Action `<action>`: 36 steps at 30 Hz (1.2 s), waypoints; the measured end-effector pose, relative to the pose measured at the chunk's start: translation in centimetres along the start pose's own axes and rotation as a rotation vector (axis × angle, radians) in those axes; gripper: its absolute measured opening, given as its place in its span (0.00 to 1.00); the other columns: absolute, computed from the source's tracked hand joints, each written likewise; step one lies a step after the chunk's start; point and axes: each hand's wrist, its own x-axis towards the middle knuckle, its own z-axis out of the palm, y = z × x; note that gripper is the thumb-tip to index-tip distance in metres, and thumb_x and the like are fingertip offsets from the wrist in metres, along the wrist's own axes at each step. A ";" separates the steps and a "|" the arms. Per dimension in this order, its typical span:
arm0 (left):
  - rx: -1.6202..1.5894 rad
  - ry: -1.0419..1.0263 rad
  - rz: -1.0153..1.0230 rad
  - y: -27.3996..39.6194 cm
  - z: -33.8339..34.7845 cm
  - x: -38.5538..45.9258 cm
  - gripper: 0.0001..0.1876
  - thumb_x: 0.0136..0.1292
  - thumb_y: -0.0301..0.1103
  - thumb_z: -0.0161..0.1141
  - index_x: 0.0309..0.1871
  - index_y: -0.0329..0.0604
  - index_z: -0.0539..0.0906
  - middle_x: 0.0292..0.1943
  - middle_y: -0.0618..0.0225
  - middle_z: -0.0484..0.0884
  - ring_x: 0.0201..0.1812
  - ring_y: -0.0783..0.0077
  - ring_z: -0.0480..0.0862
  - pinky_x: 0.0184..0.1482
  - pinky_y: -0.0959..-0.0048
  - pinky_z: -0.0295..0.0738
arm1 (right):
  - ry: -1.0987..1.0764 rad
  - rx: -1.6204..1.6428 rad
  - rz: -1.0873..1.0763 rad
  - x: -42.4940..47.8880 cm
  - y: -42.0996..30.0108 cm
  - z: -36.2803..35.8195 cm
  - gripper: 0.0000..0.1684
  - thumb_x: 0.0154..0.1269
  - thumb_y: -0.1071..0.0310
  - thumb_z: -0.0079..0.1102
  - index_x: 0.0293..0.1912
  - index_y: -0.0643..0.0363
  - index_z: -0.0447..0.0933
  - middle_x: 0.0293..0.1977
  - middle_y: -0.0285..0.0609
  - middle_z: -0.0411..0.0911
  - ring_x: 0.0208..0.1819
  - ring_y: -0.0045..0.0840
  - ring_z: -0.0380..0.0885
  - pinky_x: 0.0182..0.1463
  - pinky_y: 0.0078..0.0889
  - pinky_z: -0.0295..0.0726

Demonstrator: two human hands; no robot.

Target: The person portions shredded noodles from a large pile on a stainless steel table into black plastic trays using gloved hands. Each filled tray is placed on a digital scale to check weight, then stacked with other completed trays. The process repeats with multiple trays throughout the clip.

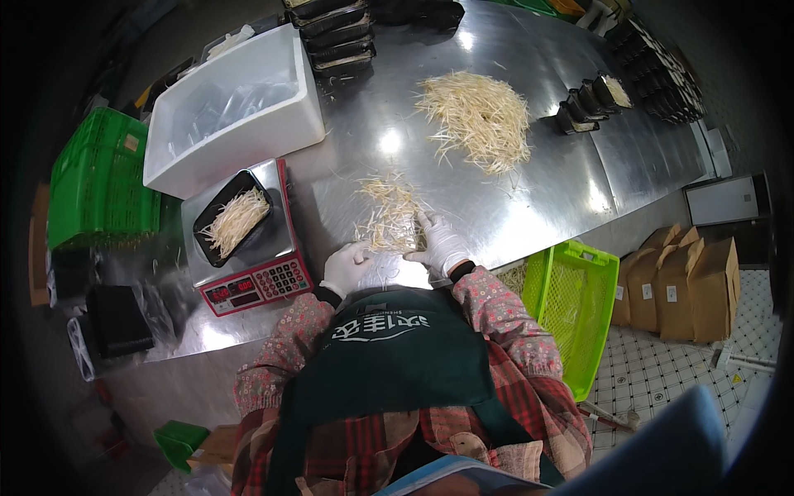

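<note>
Both hands wear white gloves over the steel table [347, 155]. A small loose heap of bean sprouts [391, 211] lies between them. My left hand [347, 268] rests at the heap's lower left edge, fingers curled; whether it pinches any sprouts cannot be told. My right hand [441, 243] touches the heap's right side, thumb and fingers apart. Farther off lies a larger pile of sprouts [481, 121]. To the left, a black plastic tray [203, 220] holding sprouts sits tilted in outline on the steel pan of a red digital scale [257, 288], whose display is lit.
A white foam box [236, 146] with clear plastic packaging stands behind the scale, beside stacked black trays [341, 37]. Green crates [102, 180] are at far left. More filled trays [586, 105] stand at right. A lime-green crate [574, 310] and paper bags [682, 285] are below the table's right edge.
</note>
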 end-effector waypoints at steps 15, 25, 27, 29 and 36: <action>-0.226 0.032 -0.061 0.7 -1.9 -4.8 0.17 0.62 0.32 0.68 0.55 0.42 0.84 0.37 0.65 0.85 0.35 0.79 0.82 0.42 0.79 0.78 | -0.071 0.746 0.069 6.6 -0.6 -0.7 0.12 0.59 0.70 0.73 0.41 0.67 0.85 0.28 0.35 0.83 0.29 0.15 0.78 0.34 0.21 0.78; -0.425 0.202 -0.028 4.0 -6.1 -7.2 0.14 0.66 0.30 0.65 0.55 0.40 0.85 0.39 0.67 0.86 0.32 0.83 0.79 0.37 0.81 0.75 | -0.015 0.711 -0.765 12.1 -25.8 -8.3 0.14 0.58 0.71 0.70 0.46 0.61 0.85 0.35 0.40 0.80 0.36 0.23 0.80 0.43 0.24 0.78; -0.439 0.257 -0.006 4.7 -7.0 -7.4 0.14 0.67 0.29 0.64 0.55 0.40 0.85 0.40 0.68 0.86 0.32 0.84 0.79 0.37 0.81 0.75 | -0.036 0.543 -0.861 13.8 -28.9 -5.9 0.15 0.58 0.69 0.68 0.47 0.60 0.85 0.38 0.45 0.81 0.40 0.33 0.82 0.48 0.30 0.79; -0.425 0.289 -0.014 5.6 -8.2 -7.8 0.14 0.66 0.28 0.64 0.55 0.40 0.85 0.41 0.68 0.86 0.33 0.83 0.80 0.36 0.81 0.75 | -0.102 0.305 -0.904 15.6 -30.0 -2.7 0.21 0.57 0.72 0.69 0.52 0.61 0.83 0.42 0.45 0.82 0.46 0.34 0.82 0.54 0.33 0.78; -0.353 0.876 0.018 3.9 -15.2 -10.0 0.12 0.63 0.21 0.64 0.49 0.39 0.85 0.42 0.68 0.85 0.36 0.81 0.81 0.39 0.82 0.76 | -0.094 0.676 -0.680 18.1 -26.3 -2.5 0.19 0.62 0.71 0.63 0.54 0.61 0.81 0.50 0.49 0.82 0.50 0.36 0.83 0.57 0.33 0.79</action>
